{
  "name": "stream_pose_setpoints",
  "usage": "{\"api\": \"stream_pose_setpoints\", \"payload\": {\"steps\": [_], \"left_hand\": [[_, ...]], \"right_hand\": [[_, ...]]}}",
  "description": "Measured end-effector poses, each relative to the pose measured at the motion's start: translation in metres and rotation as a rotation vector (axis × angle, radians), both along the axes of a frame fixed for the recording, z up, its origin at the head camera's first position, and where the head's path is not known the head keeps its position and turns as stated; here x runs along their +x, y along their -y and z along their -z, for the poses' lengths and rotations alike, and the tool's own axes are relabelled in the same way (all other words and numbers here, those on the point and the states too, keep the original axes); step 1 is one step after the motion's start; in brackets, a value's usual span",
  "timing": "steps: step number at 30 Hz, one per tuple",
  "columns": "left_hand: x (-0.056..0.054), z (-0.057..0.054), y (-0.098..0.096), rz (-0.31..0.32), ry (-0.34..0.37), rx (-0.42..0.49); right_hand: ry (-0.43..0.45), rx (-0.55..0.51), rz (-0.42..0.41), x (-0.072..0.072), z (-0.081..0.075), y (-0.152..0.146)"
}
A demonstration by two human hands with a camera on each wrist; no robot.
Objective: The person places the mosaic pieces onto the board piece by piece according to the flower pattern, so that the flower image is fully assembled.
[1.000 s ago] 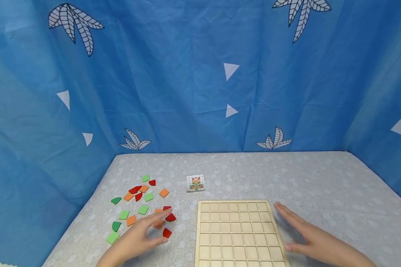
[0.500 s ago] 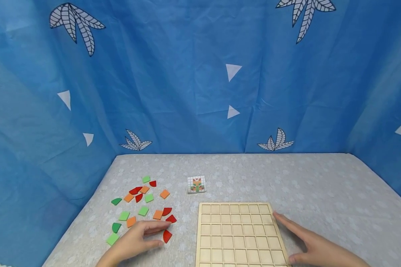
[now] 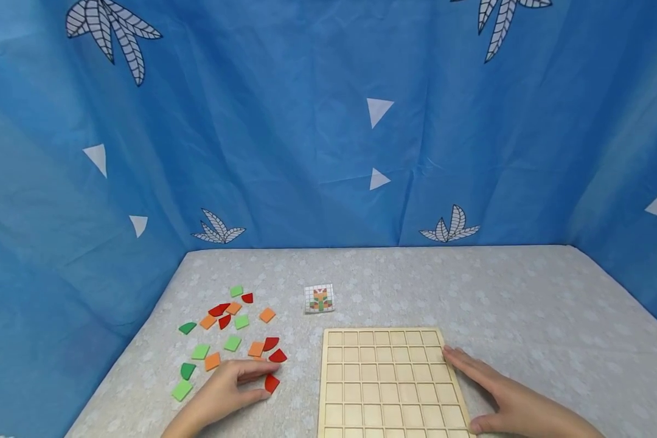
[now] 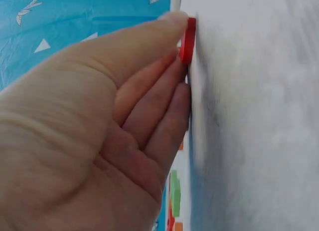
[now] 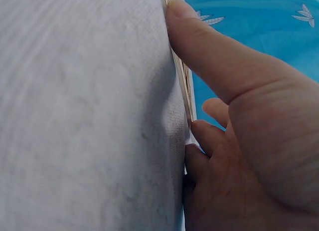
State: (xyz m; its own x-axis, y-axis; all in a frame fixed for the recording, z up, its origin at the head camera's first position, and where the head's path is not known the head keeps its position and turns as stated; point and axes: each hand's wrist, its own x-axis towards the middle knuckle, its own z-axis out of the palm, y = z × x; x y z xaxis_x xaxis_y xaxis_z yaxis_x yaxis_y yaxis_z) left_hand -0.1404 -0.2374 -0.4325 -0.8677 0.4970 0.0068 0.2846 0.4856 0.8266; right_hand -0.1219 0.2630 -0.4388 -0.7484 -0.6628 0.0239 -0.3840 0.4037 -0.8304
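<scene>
Left hand (image 3: 229, 389) sits low over the scattered pieces on my head feed, thumb and forefinger arched to either side of a red piece (image 3: 272, 383) lying flat on the patterned tablecloth (image 3: 525, 304). In the left wrist view the thumb tip appears to meet its edge; whether the fingers opposite pinch it too, I cannot tell. Around this hand I have light green squares (image 3: 182, 390), dark green pieces (image 3: 188, 371), orange squares (image 3: 212, 361) and, just past the fingertips, another red piece (image 3: 277, 356). I judge the step in hand to be picking up the red piece between thumb and forefinger. For that, the next move calls on me to firm the grip on its edges and lift without sweeping its neighbours along; being thin, it may slide first. Moving right, a small card (image 3: 319, 298) printed with a coloured design lies beyond the wooden board (image 3: 390, 393), whose face is a grid of shallow cells; the coloured pieces I see all lie off it. Last, the right hand (image 3: 506, 398) is spread along the board's right edge, touching it, not clasping; I would leave it there as a steady.
</scene>
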Motion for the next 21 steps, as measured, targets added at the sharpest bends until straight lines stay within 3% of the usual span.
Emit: {"api": "stream_pose_setpoints", "payload": {"steps": [3,9,16,21], "left_hand": [[0.0013,0.0002,-0.0009,-0.005,-0.021,-0.018],[0.0023,-0.0004,-0.0033,0.018,-0.094,-0.068],[-0.0004,-0.0006,-0.0038,0.016,-0.109,-0.038],[0.0000,0.0012,-0.0033,0.006,-0.094,-0.028]], "right_hand": [[-0.054,0.010,-0.019,-0.0020,0.0008,0.0003],[0.081,-0.030,-0.004,0.0005,0.0022,0.0005],[-0.092,0.018,-0.019,-0.0010,0.0023,0.0003],[-0.116,0.023,-0.028,-0.0002,0.0018,0.0000]]}}
